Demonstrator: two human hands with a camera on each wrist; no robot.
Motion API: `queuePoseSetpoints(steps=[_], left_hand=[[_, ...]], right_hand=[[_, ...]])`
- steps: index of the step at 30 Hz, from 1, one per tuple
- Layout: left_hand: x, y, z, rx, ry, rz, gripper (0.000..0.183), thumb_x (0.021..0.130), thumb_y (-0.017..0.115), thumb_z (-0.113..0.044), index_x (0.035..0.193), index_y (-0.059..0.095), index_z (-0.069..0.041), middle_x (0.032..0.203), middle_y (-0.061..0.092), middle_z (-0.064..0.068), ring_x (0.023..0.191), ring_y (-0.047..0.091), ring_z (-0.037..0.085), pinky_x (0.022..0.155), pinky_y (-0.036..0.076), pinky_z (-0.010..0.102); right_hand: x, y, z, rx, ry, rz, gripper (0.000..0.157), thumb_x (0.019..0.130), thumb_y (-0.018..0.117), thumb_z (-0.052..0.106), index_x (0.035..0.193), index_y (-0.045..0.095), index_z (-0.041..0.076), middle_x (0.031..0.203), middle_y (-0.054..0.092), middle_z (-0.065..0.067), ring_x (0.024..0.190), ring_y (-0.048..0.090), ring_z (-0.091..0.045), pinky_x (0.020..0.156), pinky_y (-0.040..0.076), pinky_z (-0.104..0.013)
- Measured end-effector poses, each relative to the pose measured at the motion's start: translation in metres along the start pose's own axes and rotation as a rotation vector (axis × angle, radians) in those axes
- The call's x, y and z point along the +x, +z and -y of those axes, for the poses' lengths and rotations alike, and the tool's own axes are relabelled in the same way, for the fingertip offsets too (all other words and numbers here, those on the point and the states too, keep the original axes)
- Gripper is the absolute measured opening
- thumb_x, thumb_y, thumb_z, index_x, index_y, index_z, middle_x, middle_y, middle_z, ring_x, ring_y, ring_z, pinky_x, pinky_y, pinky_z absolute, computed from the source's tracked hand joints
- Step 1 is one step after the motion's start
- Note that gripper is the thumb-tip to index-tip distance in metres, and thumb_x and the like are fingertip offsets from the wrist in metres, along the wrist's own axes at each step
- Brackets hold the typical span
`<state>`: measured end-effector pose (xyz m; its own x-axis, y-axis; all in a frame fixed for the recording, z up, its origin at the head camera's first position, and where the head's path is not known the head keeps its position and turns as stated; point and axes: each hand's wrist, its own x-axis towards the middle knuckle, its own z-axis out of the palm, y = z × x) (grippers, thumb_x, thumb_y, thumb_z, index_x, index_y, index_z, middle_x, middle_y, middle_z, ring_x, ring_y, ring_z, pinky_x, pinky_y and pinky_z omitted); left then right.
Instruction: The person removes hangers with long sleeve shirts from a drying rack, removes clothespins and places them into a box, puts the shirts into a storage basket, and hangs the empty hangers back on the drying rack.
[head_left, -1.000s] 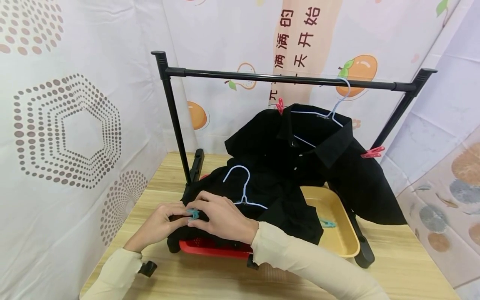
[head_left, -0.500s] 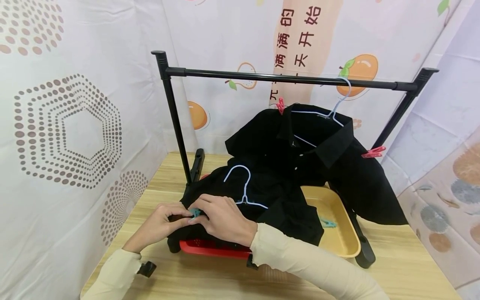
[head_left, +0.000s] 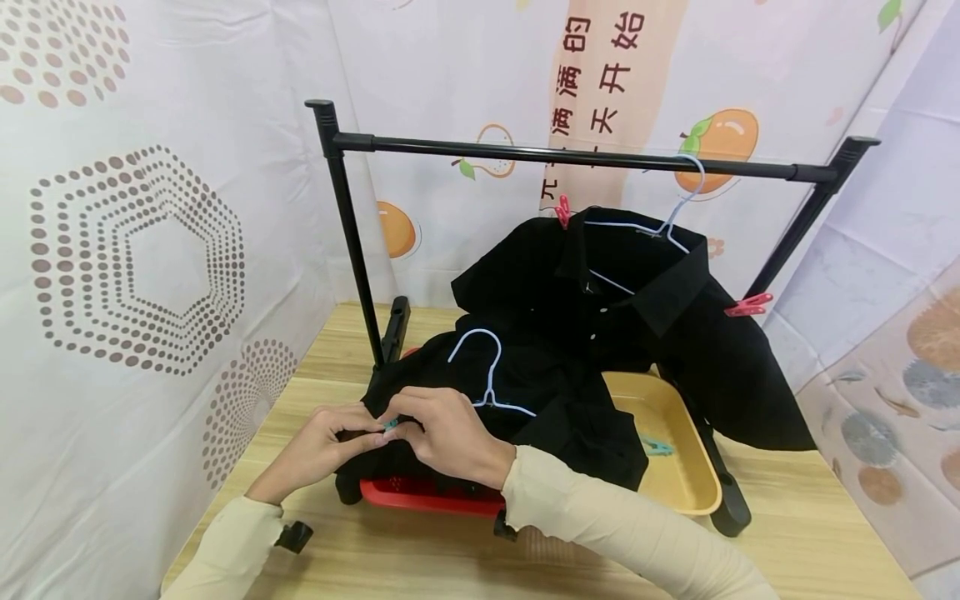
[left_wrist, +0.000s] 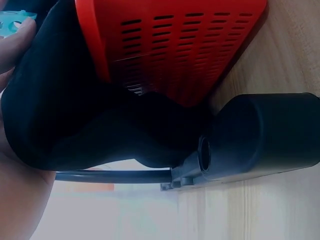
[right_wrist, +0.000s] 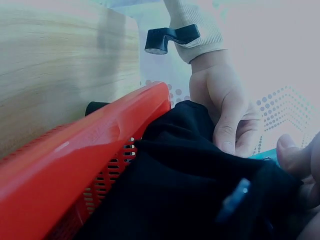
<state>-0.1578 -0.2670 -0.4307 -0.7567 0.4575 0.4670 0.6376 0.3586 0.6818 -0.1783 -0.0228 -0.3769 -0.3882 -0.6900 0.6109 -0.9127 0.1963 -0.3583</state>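
A black shirt [head_left: 592, 437] lies bunched over a red basket [head_left: 435, 502], with a light blue hanger [head_left: 491, 385] in its collar. At the shirt's left edge my left hand [head_left: 322, 443] pinches the cloth between thumb and fingers; its grip shows in the right wrist view. My right hand [head_left: 453, 435] comes from the other side and pinches a teal clothespin [head_left: 391, 424] at that same edge. The clothespin [left_wrist: 14, 22] shows at the top left of the left wrist view. Fingers mostly cover it, so whether its tips clamp the cloth cannot be made out.
Behind stands a black rack [head_left: 517, 153]. A second black shirt [head_left: 510, 262] hangs there on a light blue hanger [head_left: 684, 196], with red clothespins [head_left: 747, 306] on it. A yellow tray [head_left: 705, 479] at the right holds another teal clothespin [head_left: 657, 447].
My right fingers have shifted slightly around the teal clothespin, and less of it shows now. The left hand holds the shirt edge in nearly the same place.
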Motion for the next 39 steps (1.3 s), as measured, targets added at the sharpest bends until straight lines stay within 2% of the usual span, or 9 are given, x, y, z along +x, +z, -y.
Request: queuePoseSetpoints(steps=[4,14,18,21,25,29,39], left_hand=[[0.0,0.0,-0.002,0.003,-0.03,-0.002,0.027,0.092,0.076,-0.005,0.109,0.082,-0.026,0.098,0.075,-0.01,0.079,0.063,0.011,0.065,0.052,0.027],[-0.001,0.0,-0.001,-0.016,-0.018,-0.001,0.027,0.093,0.075,-0.002,0.109,0.082,-0.021,0.099,0.075,-0.008,0.084,0.066,0.013,0.068,0.055,0.028],[-0.002,0.0,0.001,-0.008,-0.02,-0.002,0.025,0.093,0.075,-0.003,0.11,0.082,-0.02,0.102,0.076,-0.007,0.087,0.068,0.013,0.071,0.055,0.028],[-0.002,0.0,0.001,0.008,-0.028,-0.002,0.026,0.093,0.076,-0.005,0.111,0.082,-0.022,0.1,0.076,-0.009,0.082,0.065,0.011,0.067,0.053,0.027],[-0.001,0.0,0.001,0.016,-0.02,-0.007,0.026,0.092,0.076,-0.004,0.112,0.082,-0.021,0.098,0.075,-0.011,0.077,0.062,0.01,0.063,0.051,0.026],[-0.002,0.001,0.001,0.029,-0.013,-0.017,0.025,0.091,0.078,-0.004,0.111,0.082,-0.02,0.097,0.075,-0.012,0.077,0.062,0.009,0.063,0.052,0.026],[-0.003,0.002,0.002,0.043,-0.014,-0.034,0.022,0.092,0.077,-0.005,0.109,0.082,-0.018,0.091,0.072,-0.013,0.072,0.058,0.008,0.06,0.049,0.025]], right_hand=[[0.0,-0.001,0.0,0.04,0.006,-0.015,0.016,0.09,0.078,0.0,0.099,0.074,0.013,0.101,0.073,0.004,0.079,0.059,0.002,0.073,0.046,-0.009],[-0.002,-0.005,0.0,0.121,0.045,0.004,0.015,0.092,0.079,0.007,0.105,0.075,0.011,0.104,0.073,0.006,0.076,0.052,0.0,0.065,0.043,-0.012],[-0.004,-0.006,-0.001,0.183,0.091,0.029,0.023,0.093,0.079,0.013,0.114,0.073,0.009,0.106,0.071,0.005,0.064,0.047,-0.003,0.059,0.041,-0.014],[-0.006,-0.008,-0.002,0.225,0.144,0.05,0.028,0.095,0.077,0.02,0.119,0.073,0.008,0.105,0.071,0.005,0.053,0.042,-0.007,0.053,0.038,-0.017],[-0.009,-0.01,-0.002,0.229,0.183,0.065,0.031,0.096,0.076,0.026,0.123,0.072,0.01,0.104,0.069,0.008,0.052,0.042,-0.009,0.051,0.037,-0.019],[-0.012,-0.012,-0.001,0.218,0.176,0.068,0.033,0.096,0.076,0.027,0.124,0.072,0.01,0.104,0.068,0.009,0.056,0.042,-0.007,0.053,0.037,-0.019],[-0.018,-0.022,0.003,0.226,0.166,0.058,0.033,0.096,0.076,0.027,0.125,0.071,0.012,0.105,0.067,0.008,0.053,0.038,-0.003,0.052,0.037,-0.019]])
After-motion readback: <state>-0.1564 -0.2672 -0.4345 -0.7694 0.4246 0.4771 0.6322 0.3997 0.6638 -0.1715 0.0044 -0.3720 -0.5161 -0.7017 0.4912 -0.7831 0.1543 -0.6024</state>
